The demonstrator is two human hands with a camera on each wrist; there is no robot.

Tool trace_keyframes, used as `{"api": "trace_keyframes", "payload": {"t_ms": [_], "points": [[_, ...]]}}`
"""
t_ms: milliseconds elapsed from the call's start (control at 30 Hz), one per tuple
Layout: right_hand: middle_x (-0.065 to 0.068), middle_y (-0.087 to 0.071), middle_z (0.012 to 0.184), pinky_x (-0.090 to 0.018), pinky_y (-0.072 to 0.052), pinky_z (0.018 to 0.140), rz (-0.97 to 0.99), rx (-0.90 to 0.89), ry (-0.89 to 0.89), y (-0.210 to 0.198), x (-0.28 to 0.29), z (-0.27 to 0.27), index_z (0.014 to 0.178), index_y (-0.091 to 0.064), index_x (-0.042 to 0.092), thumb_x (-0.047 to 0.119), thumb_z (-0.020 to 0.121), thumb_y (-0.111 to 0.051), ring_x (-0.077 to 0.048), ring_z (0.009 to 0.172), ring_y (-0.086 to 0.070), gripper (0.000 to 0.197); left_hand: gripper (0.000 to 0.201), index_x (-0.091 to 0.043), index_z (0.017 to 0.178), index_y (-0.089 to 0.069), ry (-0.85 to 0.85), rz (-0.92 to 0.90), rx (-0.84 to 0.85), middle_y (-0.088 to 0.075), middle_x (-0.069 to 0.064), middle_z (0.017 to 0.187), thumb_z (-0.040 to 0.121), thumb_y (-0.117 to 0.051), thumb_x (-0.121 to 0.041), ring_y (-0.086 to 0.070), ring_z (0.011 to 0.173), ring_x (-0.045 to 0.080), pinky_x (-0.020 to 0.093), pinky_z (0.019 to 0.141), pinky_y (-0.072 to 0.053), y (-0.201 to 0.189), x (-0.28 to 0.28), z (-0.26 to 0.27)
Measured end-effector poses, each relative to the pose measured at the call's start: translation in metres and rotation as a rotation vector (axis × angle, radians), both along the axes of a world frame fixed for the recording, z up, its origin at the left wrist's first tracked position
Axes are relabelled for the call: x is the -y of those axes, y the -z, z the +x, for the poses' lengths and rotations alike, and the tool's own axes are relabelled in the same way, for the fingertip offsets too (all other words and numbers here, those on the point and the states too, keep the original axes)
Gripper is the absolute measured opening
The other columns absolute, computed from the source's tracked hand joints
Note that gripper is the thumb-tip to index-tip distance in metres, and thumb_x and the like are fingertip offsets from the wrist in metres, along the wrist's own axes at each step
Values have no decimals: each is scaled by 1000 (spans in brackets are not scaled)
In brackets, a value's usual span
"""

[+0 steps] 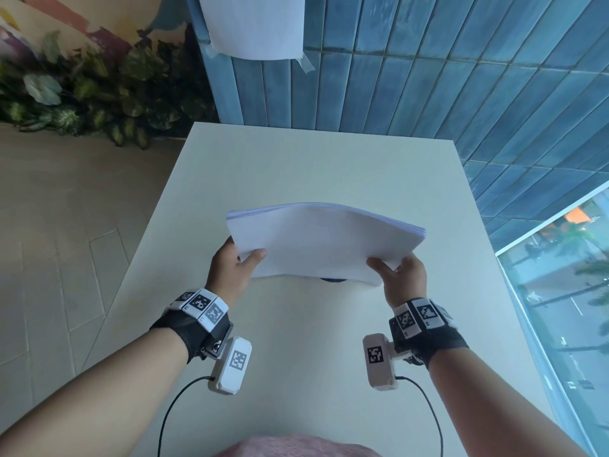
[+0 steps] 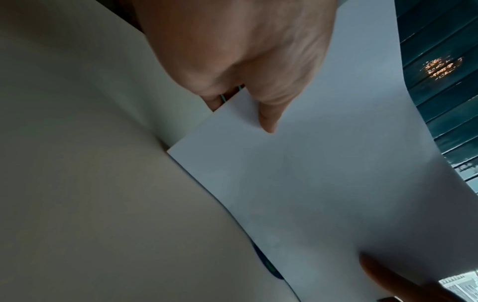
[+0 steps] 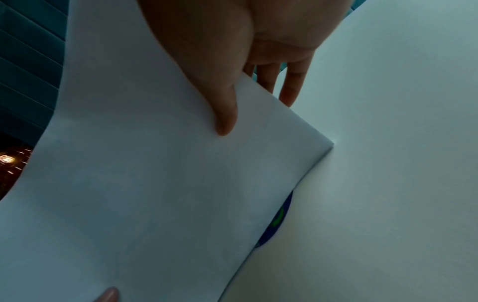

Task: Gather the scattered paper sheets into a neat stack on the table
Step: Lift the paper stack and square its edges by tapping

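Observation:
A stack of white paper sheets (image 1: 323, 240) is held upright-tilted above the middle of the white table (image 1: 296, 159), its lower edge near the tabletop and its top edge bowed. My left hand (image 1: 235, 262) pinches the stack's left lower corner, thumb on the near face. My right hand (image 1: 395, 270) pinches the right lower corner the same way. In the left wrist view the thumb (image 2: 266, 114) presses the paper stack (image 2: 323, 183). In the right wrist view the thumb (image 3: 225, 114) lies on the paper stack (image 3: 142, 183), fingers behind.
A small dark blue round object (image 1: 333, 280) peeks out on the table under the stack's lower edge. A white sheet (image 1: 253, 24) is taped to the blue tiled wall (image 1: 428, 77) behind. Potted foliage (image 1: 82, 94) stands at the left; a window (image 1: 566, 291) runs along the right.

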State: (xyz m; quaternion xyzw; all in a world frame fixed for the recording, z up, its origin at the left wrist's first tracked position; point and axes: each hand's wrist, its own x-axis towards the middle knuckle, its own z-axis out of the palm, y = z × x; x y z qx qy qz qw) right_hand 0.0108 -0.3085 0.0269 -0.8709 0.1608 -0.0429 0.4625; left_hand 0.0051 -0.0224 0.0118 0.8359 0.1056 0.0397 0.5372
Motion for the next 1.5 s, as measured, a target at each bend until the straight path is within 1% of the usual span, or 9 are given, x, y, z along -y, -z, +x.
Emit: {"api": "trace_keyframes", "payload": {"t_ms": [100, 267, 367, 500, 633, 767, 1000, 1267, 1500], "points": [[-1, -62, 71, -23, -36, 54, -17, 13, 7, -6, 1, -1, 80, -64, 10, 24, 71, -79, -23, 66, -56, 23, 21, -24, 103, -61, 1, 34, 101, -66, -20, 93, 84, -67, -17, -63, 84, -8, 19, 75, -46, -22, -3, 5], [0, -64, 72, -24, -40, 54, 26, -40, 114, -13, -1, 0, 86, -63, 8, 31, 61, -85, -26, 75, -65, 41, 10, -19, 93, -60, 143, 171, 263, -68, -26, 79, 85, -67, -16, -62, 74, -3, 11, 67, -45, -78, -5, 15], [-5, -55, 120, -36, -48, 84, 188, 49, 235, -21, -4, 1, 124, -44, 12, 30, 58, -88, -25, 108, -59, 81, 7, -16, 90, -61, 274, 314, 333, -67, -10, 77, 85, -66, -14, -59, 71, 10, 12, 66, -41, -118, -4, 19], [-2, -26, 152, -39, -26, 116, 169, 276, 134, -53, -12, 6, 147, -18, 16, 36, 64, -84, -18, 140, -29, 108, 9, -20, 89, -62, 423, 489, 276, -65, -6, 77, 86, -62, -12, -56, 68, 14, 20, 64, -41, -155, 4, 29], [4, -56, 131, -25, -40, 103, 139, 445, -277, -98, -29, 8, 131, -47, 18, 23, 76, -77, -10, 122, -52, 62, 15, -20, 100, -63, 516, 690, 199, -69, 7, 88, 86, -58, -18, -59, 78, 27, 30, 69, -46, -175, 22, 40], [4, -71, 82, -33, -53, 73, 247, 438, -333, -115, -37, 12, 91, -65, 12, 11, 83, -69, -16, 78, -66, 10, 16, -22, 99, -64, 558, 761, 155, -63, 2, 84, 84, -58, -19, -56, 77, 25, 28, 66, -40, -188, 37, 40], [12, -73, 72, -23, -52, 73, 530, 435, -295, -103, -20, 10, 82, -65, 8, -3, 80, -68, -8, 72, -64, 12, 11, -26, 84, -73, 532, 547, 75, -73, -7, 79, 77, -76, -33, -66, 77, 17, 31, 70, -49, -183, 5, 36], [12, -73, 79, -22, -54, 75, 627, 398, -214, -86, -16, 6, 87, -63, 17, -6, 85, -61, -6, 77, -66, 22, 10, -17, 93, -59, 262, -291, 164, -69, 4, 91, 89, -63, -8, -64, 86, 15, 31, 85, -50, -128, 0, 27], [-1, -66, 104, -33, -51, 83, 453, 504, -72, -79, -31, -2, 93, -55, 33, 12, 88, -58, -17, 94, -62, 21, 19, -2, 115, -42, 3, 77, 458, -54, 0, 103, 98, -45, -11, -53, 87, 8, 6, 74, -42, -109, 56, 6]]}}
